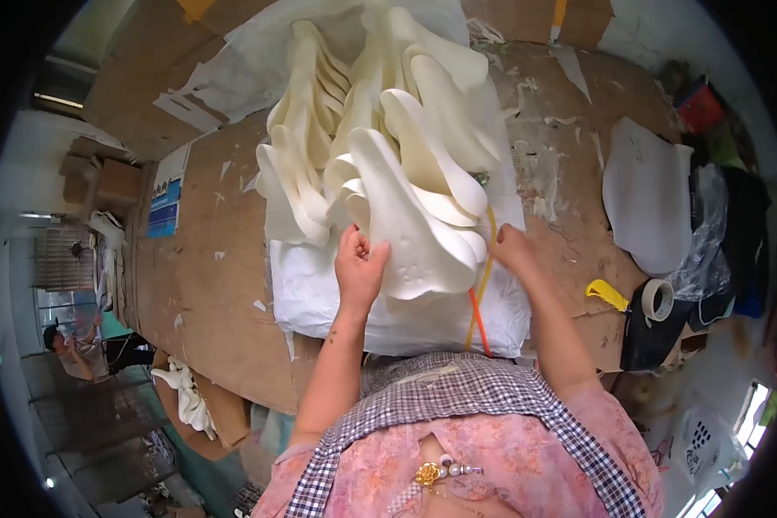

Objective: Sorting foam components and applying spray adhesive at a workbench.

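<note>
1. Head view: I look down on a table [207,285] where a cream, tongue-shaped foam-like piece [397,216] lies frontmost on a heap of similar pieces [449,104], between the two hands.
2. Its long axis slants from a narrow tip, far and left, to a broad end, near and right.
3. It lies just right of the left hand [361,269], the nearer one; that thumb meets its left edge, fingers curled, but I cannot tell whether they pinch it.
4. The right hand [514,248] is bent-fingered beside the broad end, near a yellow strip [485,281]; its fingertips are obscured, so its grip is unclear to me.
5. Pieces underneath are mostly covered.
</note>
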`<state>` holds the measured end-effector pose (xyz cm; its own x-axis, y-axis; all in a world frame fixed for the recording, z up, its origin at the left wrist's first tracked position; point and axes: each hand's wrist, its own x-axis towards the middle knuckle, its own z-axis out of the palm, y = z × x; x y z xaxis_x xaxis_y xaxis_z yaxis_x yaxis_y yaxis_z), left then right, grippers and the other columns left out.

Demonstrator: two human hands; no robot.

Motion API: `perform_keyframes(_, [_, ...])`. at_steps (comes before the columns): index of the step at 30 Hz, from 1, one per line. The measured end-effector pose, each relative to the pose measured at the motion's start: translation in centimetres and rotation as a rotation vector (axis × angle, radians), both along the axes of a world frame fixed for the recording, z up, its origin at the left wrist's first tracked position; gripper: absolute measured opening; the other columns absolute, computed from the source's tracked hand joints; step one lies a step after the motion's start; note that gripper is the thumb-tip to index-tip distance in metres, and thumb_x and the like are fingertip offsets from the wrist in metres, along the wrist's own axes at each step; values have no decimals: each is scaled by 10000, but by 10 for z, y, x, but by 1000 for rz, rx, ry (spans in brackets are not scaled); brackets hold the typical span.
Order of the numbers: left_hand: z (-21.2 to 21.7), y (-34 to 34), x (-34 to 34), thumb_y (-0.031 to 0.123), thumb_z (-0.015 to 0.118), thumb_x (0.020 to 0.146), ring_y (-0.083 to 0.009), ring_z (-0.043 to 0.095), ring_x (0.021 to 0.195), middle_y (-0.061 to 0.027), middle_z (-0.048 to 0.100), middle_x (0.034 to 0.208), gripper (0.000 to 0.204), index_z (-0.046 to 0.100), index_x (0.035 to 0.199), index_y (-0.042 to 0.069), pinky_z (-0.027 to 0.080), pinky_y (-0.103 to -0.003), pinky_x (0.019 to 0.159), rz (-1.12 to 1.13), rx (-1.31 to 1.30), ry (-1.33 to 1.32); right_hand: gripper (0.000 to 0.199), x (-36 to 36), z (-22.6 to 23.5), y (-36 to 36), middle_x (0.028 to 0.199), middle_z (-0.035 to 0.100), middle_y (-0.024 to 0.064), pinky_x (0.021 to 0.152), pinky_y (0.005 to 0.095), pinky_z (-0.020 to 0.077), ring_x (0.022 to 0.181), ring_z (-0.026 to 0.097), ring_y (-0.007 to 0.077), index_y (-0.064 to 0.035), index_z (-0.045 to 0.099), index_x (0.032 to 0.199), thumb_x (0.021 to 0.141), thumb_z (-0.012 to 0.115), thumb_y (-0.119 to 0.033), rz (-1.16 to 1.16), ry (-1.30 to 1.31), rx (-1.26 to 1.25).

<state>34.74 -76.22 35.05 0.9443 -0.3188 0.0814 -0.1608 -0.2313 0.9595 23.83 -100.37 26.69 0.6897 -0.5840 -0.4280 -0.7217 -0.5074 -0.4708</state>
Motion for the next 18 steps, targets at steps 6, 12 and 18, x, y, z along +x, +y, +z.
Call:
perform_keyframes(6, [-4, 4, 4, 64, 650, 722, -66, 371, 592, 6, 446, 745, 282, 376, 653, 56, 342, -210, 530, -54, 24, 146, 223, -34, -21, -22, 844, 634, 186, 688, 428, 487, 788, 620, 346, -47, 609, 856, 729, 571, -227, -99, -92, -62])
perform_keyframes(12, [4, 6, 2, 117, 659, 714, -102, 408, 571, 9, 431, 683, 270, 402, 672, 45, 375, -243, 542, 11, 171, 80, 282, -115, 21, -54, 830, 629, 173, 694, 426, 475, 770, 613, 320, -39, 591, 904, 731, 614, -261, -68, 46, -312])
perform_keyframes(18, [44, -3, -35, 168, 652, 742, -289, 473, 580, -107, 476, 685, 263, 428, 691, 41, 408, -381, 559, 26, 406, -239, 590, -59, 9, -9, 1160, 517, 200, 858, 427, 436, 1018, 525, 367, -11, 456, 1217, 738, 653, -295, 207, -346, -722])
